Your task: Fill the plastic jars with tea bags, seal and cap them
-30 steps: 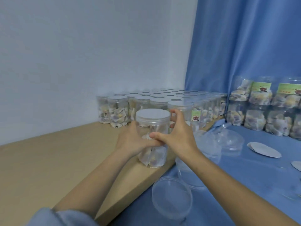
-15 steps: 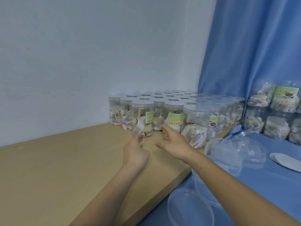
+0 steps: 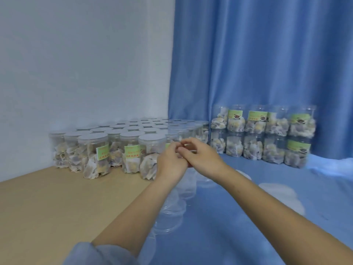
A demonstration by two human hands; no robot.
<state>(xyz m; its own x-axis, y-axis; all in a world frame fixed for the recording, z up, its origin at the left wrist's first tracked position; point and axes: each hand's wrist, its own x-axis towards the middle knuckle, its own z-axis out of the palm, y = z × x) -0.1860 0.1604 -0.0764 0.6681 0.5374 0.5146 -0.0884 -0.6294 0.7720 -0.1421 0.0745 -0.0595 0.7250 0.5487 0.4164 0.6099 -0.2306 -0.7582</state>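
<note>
Two hands meet in the middle of our view: our left hand [image 3: 170, 163] and right hand [image 3: 200, 157] touch at the fingertips, fingers curled toward each other, just in front of the capped jars. Blur hides whether they pinch anything between them, so we cannot tell. Dozens of filled, capped jars [image 3: 99, 148] stand in rows on the wooden surface [image 3: 57, 203] against the white wall [image 3: 86, 64], some with green labels, tea bags showing through their clear sides. The nearest capped jar [image 3: 150, 155] stands just left of our left hand, partly behind it. More filled jars [image 3: 267, 138] are stacked two high to the right, in front of the blue curtain [image 3: 257, 54], on a blue cloth [image 3: 238, 226]. Below our forearms, empty clear jars [image 3: 172, 213] sit on the cloth at the edge of the wooden surface. White round discs [image 3: 277, 190] lie on the cloth to the right
</note>
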